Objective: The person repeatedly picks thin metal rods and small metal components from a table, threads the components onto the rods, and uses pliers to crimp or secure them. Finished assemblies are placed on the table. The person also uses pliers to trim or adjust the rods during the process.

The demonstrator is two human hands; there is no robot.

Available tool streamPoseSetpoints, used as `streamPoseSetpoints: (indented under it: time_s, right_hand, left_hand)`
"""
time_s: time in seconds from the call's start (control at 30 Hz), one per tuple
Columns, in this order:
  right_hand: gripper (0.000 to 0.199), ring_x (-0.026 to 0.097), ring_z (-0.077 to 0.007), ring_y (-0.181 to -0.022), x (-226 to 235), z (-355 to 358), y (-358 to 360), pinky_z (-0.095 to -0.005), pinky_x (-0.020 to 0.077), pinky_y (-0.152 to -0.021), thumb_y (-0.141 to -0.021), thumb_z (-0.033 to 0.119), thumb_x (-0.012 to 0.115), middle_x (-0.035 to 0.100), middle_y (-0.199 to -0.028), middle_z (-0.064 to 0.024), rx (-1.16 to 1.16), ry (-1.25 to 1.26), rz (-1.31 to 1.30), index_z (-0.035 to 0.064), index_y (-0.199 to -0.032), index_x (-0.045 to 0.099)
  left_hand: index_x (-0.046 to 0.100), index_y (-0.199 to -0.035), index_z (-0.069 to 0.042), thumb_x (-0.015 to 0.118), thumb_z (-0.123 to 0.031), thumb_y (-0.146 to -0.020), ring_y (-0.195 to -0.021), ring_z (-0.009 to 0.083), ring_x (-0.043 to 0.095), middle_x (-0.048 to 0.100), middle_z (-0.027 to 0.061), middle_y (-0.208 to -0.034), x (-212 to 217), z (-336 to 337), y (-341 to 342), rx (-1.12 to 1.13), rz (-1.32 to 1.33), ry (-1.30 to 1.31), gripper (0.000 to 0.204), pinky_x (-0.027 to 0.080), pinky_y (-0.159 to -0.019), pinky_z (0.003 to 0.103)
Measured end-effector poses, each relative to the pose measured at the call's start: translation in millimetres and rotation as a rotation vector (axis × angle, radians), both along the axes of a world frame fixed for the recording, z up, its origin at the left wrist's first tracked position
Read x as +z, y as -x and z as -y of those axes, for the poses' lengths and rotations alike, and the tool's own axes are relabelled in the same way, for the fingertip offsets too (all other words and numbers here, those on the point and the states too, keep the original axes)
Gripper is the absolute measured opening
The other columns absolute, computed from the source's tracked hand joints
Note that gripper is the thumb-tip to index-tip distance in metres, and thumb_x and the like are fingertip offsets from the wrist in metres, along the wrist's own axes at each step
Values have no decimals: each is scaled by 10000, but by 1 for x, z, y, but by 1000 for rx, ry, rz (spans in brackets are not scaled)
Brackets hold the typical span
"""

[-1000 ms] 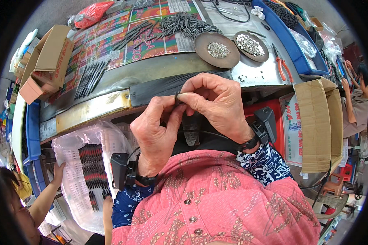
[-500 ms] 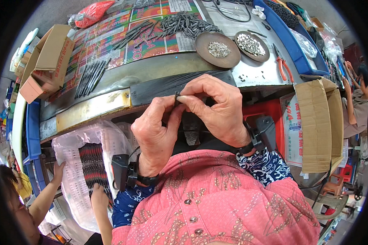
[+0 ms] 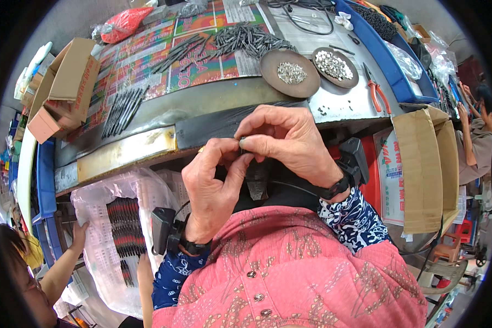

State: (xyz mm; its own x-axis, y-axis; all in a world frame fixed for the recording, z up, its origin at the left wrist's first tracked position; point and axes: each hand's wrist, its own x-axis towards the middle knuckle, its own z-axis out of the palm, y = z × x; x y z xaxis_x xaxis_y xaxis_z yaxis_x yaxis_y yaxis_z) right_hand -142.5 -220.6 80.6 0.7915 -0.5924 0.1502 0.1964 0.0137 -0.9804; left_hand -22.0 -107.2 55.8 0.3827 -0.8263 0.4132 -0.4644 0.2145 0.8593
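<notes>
Two bare hands, both busy: left hand [image 3: 209, 175] pinches a small dark piece [image 3: 241, 146] between thumb and forefinger, right hand [image 3: 290, 143] closes thumb and fingertips on its upper end. Fingers cover most of it, exact shape unclear. Piece is off the near edge of the table [image 3: 218, 101], left of the big plate [image 3: 276, 86] and nearer the person. Fingertip hold probably because the part is tiny; tips meeting likely steadies it, and that spot gives a clear look.

Big plate has loose silver pins [image 3: 291, 72]; its dished shape presumably stops them scattering. Small plate [image 3: 341, 82] with silver caps [image 3: 331, 63], just right of the big plate; separate dishes likely prevent mixing. Pliers [image 3: 373, 87] farther right of the big plate, handles toward the person, seemingly for an easy grab.

Heap of black sticks [image 3: 249, 38] just beyond the big plate, to its left. Well left of the big plate, a row of black sticks [image 3: 124, 112], side by side, perhaps to set them apart from the heap. Plastic bag [image 3: 93, 199] left of the big plate, below table level; co-worker's hand [image 3: 81, 234] at its edge, can't tell if gripping.
</notes>
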Motion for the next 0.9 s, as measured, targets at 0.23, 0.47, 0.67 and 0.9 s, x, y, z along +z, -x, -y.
streamPoseSetpoints:
  time_s: [0.23, 0.47, 0.67, 0.9]
  right_hand:
    - [98, 582, -58, -680, -2, 1, 1, -191, 475, -569, -861, 24, 643, 640, -803, -28, -22, -13, -21, -30, -941, 623]
    - [77, 562, -58, -645, 4, 9, -1, -201, 459, -547, -870, 35, 632, 640, -782, -21, 47, 55, -78, -23, -921, 633]
    - [153, 611, -158, -621, 19, 53, -13, -312, 480, -585, -796, 95, 643, 645, -693, -123, -30, 582, -169, -47, -851, 658]
    - [111, 592, -317, -779, 18, 127, -58, -392, 457, -693, -799, 99, 602, 603, -783, -137, -249, 1306, -335, 7, -847, 642]
  left_hand:
    - [573, -1006, 4, 589, -86, -937, -616, 45, 533, 614, 23, -800, 2, 1, 4, -121, -606, -46, 115, 381, -486, 163]
    - [584, -972, -7, 611, -108, -927, -515, 30, 445, 596, 17, -729, 0, 5, -1, -147, -790, -26, 113, 293, -439, 160]
    - [609, -853, -21, 660, -116, -896, -516, 18, 431, 549, -24, -637, 3, 5, -10, -38, -798, -45, 116, 310, -454, 166]
    - [589, -804, -39, 673, -113, -885, -509, 17, 423, 528, -36, -612, -2, 4, -21, -29, -776, -2, 138, 306, -453, 170]
